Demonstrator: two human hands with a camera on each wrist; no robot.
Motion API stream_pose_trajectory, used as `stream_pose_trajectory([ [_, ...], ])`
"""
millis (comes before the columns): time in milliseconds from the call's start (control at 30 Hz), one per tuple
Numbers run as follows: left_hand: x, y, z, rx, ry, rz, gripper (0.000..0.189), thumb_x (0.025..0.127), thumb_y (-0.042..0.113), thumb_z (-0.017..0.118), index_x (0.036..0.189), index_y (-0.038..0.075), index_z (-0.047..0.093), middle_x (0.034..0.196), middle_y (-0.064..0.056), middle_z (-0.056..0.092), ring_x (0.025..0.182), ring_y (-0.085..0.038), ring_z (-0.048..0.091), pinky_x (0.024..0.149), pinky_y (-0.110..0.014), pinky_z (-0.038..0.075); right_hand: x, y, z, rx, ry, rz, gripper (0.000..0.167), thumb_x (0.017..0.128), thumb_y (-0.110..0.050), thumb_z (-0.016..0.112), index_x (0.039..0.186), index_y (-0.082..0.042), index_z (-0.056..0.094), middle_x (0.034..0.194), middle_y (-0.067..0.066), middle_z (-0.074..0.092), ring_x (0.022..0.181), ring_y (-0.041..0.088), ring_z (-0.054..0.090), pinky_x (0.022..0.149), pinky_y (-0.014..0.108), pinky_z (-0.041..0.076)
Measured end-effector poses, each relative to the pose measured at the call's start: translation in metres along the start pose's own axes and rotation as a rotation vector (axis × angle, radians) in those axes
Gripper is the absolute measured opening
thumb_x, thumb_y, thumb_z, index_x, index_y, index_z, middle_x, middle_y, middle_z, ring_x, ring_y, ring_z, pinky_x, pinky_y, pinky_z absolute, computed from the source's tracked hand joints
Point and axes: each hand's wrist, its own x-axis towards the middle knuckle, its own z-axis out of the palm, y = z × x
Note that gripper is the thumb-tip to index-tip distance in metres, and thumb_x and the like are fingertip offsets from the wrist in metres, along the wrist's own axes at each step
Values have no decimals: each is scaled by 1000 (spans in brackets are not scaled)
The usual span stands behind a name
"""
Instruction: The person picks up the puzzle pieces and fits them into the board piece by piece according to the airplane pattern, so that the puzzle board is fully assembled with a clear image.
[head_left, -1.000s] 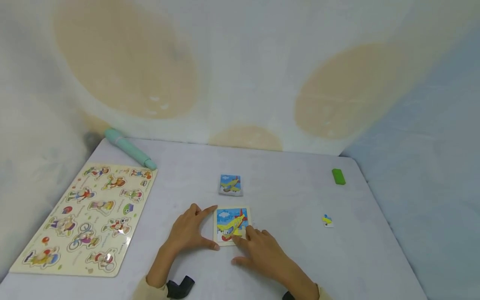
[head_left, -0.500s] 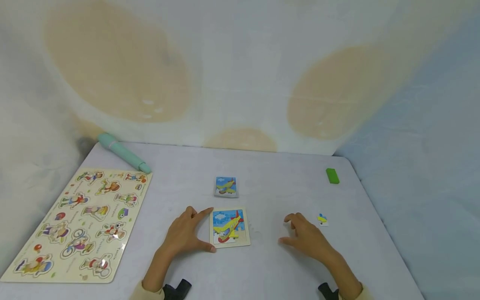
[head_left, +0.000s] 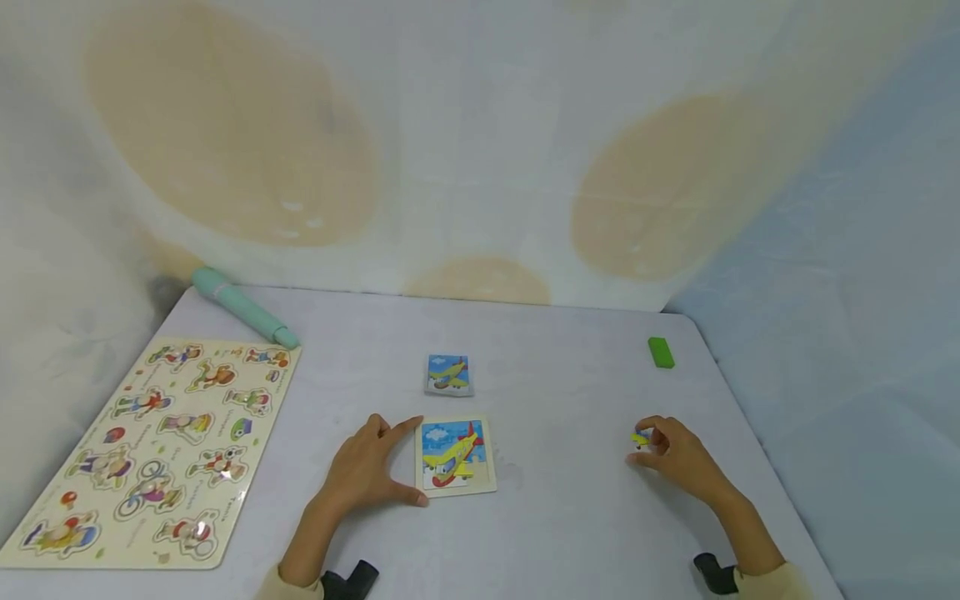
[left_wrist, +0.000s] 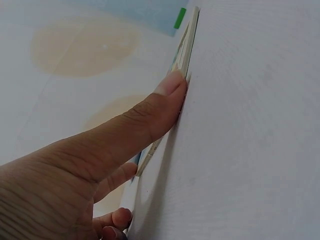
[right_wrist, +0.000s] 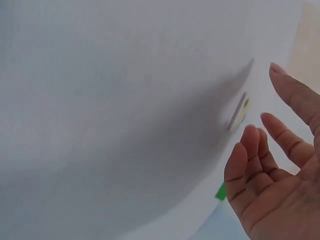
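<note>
My left hand (head_left: pixel 363 468) spans the left side of a small wooden jigsaw puzzle (head_left: pixel 453 442), thumb at the near corner and index finger at the far one. The puzzle lies flat and shows a yellow-and-red airplane on blue; bare tray shows at its lower right. In the left wrist view the thumb presses against the edge of the tray (left_wrist: pixel 188 45). My right hand (head_left: pixel 686 458) is at a loose puzzle piece (head_left: pixel 640 438), thumb and fingers on either side of it. The right wrist view shows the piece (right_wrist: pixel 239 114) beyond the fingertips, which are apart.
Behind the puzzle is a small stack of cards (head_left: pixel 448 375) with the same airplane picture. A large peg puzzle board (head_left: pixel 247 450) covers the left, with a mint-green tube-shaped object (head_left: pixel 243 308) at its far corner. A green block (head_left: pixel 662 352) lies at the back right.
My right hand has left the puzzle and moved right to the loose piece. The left hand stays at the puzzle's left side. The head view has shifted slightly.
</note>
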Motion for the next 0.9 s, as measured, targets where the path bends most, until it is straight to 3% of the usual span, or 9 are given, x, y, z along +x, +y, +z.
stream_pose_trajectory([
  [467,1,-2,2,5,-4,-6,112,45,64,92,144,30,52,93,-1,40,73,-15,36,62,-29,29,8,21,-5,34,-35,63,46,83,-26,80,120,-4,64,90,6,52,82,17,46,68,28,41],
  [733,2,-3,4,1,-2,-3,113,45,64,92,144,30,52,93,-1,39,74,-15,36,63,-30,29,6,25,4,2,10,80,41,83,-24,80,110,1,62,89,6,52,80,16,45,66,26,41],
  [900,2,-3,3,1,-1,-5,113,45,64,91,144,30,52,93,-1,39,74,-16,36,63,-30,29,4,27,7,-13,37,72,43,85,-23,78,112,6,61,92,8,53,80,17,46,66,25,41],
])
